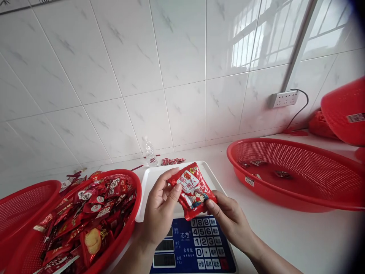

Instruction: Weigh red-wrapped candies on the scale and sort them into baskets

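Pinching from both sides: in the head view, the left hand [160, 205] is holding the red packet [194, 190] at its 9 o'clock edge, the right hand [230, 216] at 4 o'clock. It's hanging over the scale [186, 247], with a basket [138, 192] of wrapped snacks [95, 213] sitting at 8 o'clock. It's looking light, crinkly and slippery, maybe crumbly inside, so edge grips are likely beating squeezing.
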`<state>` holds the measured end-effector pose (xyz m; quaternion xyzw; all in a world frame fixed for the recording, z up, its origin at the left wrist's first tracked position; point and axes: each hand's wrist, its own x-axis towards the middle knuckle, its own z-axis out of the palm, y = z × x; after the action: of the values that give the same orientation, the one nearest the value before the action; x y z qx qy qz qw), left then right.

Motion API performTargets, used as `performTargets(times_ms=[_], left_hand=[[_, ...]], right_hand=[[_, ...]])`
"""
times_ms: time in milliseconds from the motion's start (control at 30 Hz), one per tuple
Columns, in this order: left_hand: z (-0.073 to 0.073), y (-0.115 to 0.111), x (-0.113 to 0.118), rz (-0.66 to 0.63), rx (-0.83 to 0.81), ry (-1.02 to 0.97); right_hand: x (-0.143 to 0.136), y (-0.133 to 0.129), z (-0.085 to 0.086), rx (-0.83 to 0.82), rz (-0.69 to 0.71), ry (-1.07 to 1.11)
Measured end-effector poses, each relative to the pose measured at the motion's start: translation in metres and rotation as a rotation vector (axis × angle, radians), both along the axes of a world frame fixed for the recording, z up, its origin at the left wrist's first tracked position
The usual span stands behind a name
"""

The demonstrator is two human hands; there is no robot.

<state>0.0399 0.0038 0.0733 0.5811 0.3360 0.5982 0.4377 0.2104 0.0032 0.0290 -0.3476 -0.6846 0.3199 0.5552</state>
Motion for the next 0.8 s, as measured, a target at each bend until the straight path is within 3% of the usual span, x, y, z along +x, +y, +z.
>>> performTargets(times_ms=[167,333,567,800], left_hand=[[0.006,-0.006,-0.003,-0.131,-0.118,0.041],[0.006,-0.013,0.006,0.002,-0.084,0.074],[0.004,-0.023,0.013,0.143,0.076,0.151],[0.002,-0.031,0.017,0.135,0.062,0.06]], right_hand=[[0.002,0.003,-0.003,-0.097,0.054,0.251],[0.004,0.001,-0.001,-0.089,0.263,0.126],[0.005,-0.003,0.0,-0.153,0.35,0.098],[0.009,-0.007,0.0,-0.128,0.464,0.174]])
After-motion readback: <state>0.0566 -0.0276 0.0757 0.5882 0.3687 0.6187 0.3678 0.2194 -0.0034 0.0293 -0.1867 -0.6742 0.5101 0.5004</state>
